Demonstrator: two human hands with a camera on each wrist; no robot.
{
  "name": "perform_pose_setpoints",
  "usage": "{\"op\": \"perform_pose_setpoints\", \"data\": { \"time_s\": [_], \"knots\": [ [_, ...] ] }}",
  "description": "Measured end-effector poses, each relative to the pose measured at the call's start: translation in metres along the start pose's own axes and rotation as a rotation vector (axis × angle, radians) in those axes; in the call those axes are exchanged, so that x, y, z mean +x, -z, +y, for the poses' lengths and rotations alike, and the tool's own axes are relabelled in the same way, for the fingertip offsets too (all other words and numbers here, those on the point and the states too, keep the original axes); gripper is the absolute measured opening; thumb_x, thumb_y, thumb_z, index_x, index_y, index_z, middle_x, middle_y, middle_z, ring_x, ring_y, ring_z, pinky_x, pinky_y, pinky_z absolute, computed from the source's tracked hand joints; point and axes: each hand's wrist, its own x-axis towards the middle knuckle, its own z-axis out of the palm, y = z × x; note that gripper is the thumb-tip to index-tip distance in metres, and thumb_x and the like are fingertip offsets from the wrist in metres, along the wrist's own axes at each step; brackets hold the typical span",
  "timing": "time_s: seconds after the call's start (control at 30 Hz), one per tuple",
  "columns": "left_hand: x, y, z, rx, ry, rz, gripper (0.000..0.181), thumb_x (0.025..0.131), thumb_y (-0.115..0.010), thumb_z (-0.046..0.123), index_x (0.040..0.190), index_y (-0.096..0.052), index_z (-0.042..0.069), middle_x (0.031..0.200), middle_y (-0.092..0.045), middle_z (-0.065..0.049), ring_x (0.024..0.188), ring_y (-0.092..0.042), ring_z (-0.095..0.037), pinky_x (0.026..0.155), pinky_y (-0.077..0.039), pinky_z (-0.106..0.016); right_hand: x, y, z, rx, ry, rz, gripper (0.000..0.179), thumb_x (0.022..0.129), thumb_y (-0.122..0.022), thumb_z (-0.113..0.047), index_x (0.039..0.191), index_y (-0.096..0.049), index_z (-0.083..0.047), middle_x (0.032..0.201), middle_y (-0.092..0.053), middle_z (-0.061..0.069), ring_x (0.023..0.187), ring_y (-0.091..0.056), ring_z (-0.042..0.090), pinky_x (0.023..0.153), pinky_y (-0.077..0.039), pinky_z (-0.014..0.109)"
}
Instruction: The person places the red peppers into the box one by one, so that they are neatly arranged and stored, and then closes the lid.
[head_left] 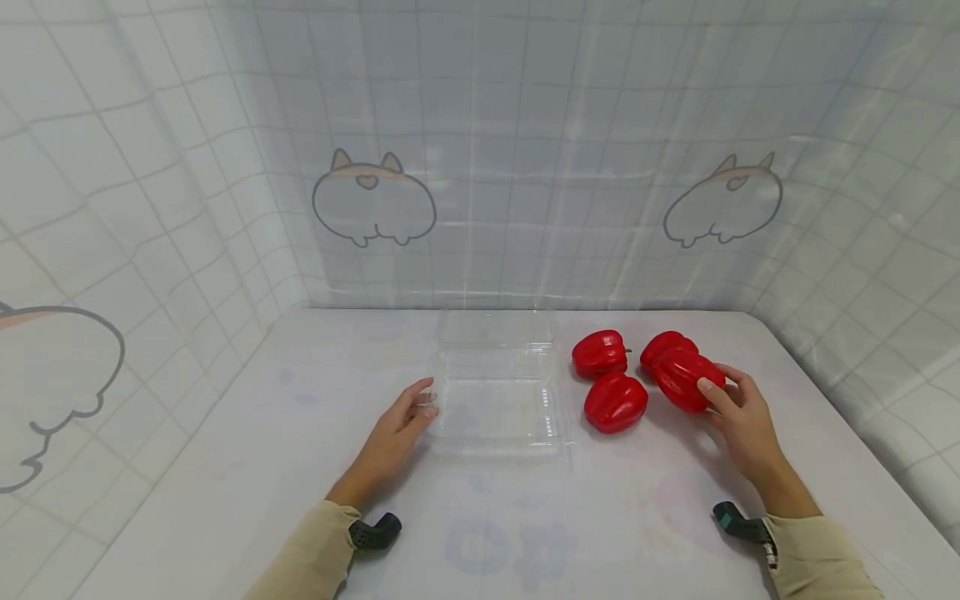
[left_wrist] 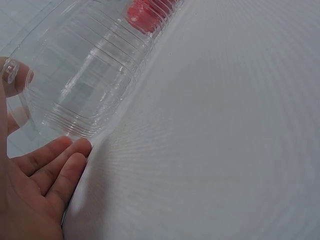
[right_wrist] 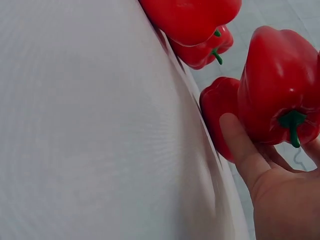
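Note:
My right hand [head_left: 746, 421] grips a red bell pepper [head_left: 684, 379], thumb on its near side and fingers behind. In the right wrist view this held bell pepper [right_wrist: 280, 85] shows a green stem and overlaps another bell pepper [right_wrist: 220, 107] behind it. A clear plastic container [head_left: 491, 408] lies on the table, its hinged lid [head_left: 495, 329] folded back. At the container's left side is my left hand [head_left: 393, 433], its fingers spread and loosely bent. The left wrist view has those fingertips [left_wrist: 77, 150] right at the container's [left_wrist: 90, 70] ribbed wall.
Two more red bell peppers, one farther back [head_left: 600, 354] and one nearer [head_left: 615, 402], lie just right of the container. A white-covered table [head_left: 262, 483] carries everything. Patterned curtains [head_left: 525, 167] enclose its back and sides.

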Motion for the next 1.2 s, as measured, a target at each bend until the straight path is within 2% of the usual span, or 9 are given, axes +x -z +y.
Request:
{"op": "perform_pose_setpoints", "data": {
  "time_s": [0.13, 0.27, 0.5, 0.6, 0.73, 0.93, 1.2],
  "knots": [
    [0.0, 0.0, 0.0, -0.008, -0.005, 0.0, 0.052, 0.105, -0.054, 0.03, 0.153, -0.039, 0.019, 0.14, -0.054, -0.01, 0.123, -0.056, -0.025, 0.108, -0.041, -0.052, 0.001, 0.0, -0.001, 0.098, -0.025, -0.014, 0.065, 0.101, -0.061, -0.034, 0.152, -0.026, -0.017, 0.144, -0.034, 0.013, 0.11, -0.051, 0.004, 0.082, -0.054, 0.018],
    [0.0, -0.001, -0.001, -0.014, -0.007, 0.003, 0.052, 0.105, -0.054, 0.029, 0.153, -0.039, 0.019, 0.14, -0.054, -0.01, 0.123, -0.056, -0.025, 0.108, -0.041, -0.052, 0.001, 0.0, -0.003, 0.153, -0.025, -0.022, 0.064, 0.1, -0.063, -0.031, 0.152, -0.027, -0.018, 0.139, -0.037, 0.007, 0.112, -0.049, 0.007, 0.082, -0.054, 0.018],
    [-0.001, -0.002, 0.0, -0.007, -0.001, 0.005, 0.052, 0.105, -0.054, 0.03, 0.154, -0.038, 0.019, 0.14, -0.054, -0.01, 0.123, -0.056, -0.025, 0.108, -0.04, -0.052, 0.0, -0.002, -0.004, 0.25, 0.028, -0.038, 0.061, 0.1, -0.063, -0.021, 0.151, -0.029, -0.018, 0.133, -0.041, -0.003, 0.116, -0.047, 0.009, 0.083, -0.054, 0.017],
    [-0.001, -0.002, 0.001, -0.007, 0.005, 0.011, 0.051, 0.105, -0.054, 0.029, 0.153, -0.039, 0.022, 0.139, -0.055, -0.009, 0.123, -0.056, -0.024, 0.108, -0.04, -0.052, -0.001, -0.003, -0.006, 0.29, 0.036, -0.045, 0.06, 0.1, -0.063, -0.017, 0.151, -0.03, -0.019, 0.134, -0.04, -0.003, 0.119, -0.045, 0.011, 0.085, -0.053, 0.019],
    [-0.001, -0.003, 0.0, -0.008, 0.016, 0.011, 0.05, 0.105, -0.054, 0.027, 0.153, -0.04, 0.022, 0.14, -0.055, -0.009, 0.124, -0.055, -0.025, 0.108, -0.041, -0.052, -0.002, -0.002, -0.011, 0.36, 0.006, -0.036, 0.057, 0.1, -0.062, -0.014, 0.148, -0.032, -0.023, 0.137, -0.039, -0.004, 0.122, -0.043, 0.012, 0.086, -0.054, 0.021],
    [-0.002, -0.001, 0.0, 0.005, 0.003, 0.01, 0.051, 0.105, -0.054, 0.03, 0.153, -0.039, 0.021, 0.141, -0.055, -0.01, 0.125, -0.055, -0.027, 0.108, -0.041, -0.053, 0.001, -0.004, -0.022, 0.471, -0.003, -0.043, 0.052, 0.1, -0.059, -0.009, 0.143, -0.033, -0.024, 0.141, -0.038, -0.003, 0.125, -0.041, 0.014, 0.088, -0.054, 0.024],
    [-0.001, 0.002, 0.001, -0.013, 0.011, -0.006, 0.053, 0.104, -0.054, 0.036, 0.154, -0.039, 0.022, 0.142, -0.053, -0.009, 0.127, -0.052, -0.026, 0.11, -0.038, -0.052, 0.007, -0.016, -0.033, 0.491, -0.018, -0.045, 0.052, 0.098, -0.062, -0.008, 0.139, -0.035, -0.024, 0.14, -0.039, -0.002, 0.125, -0.041, 0.015, 0.088, -0.055, 0.025]
  ]
}}
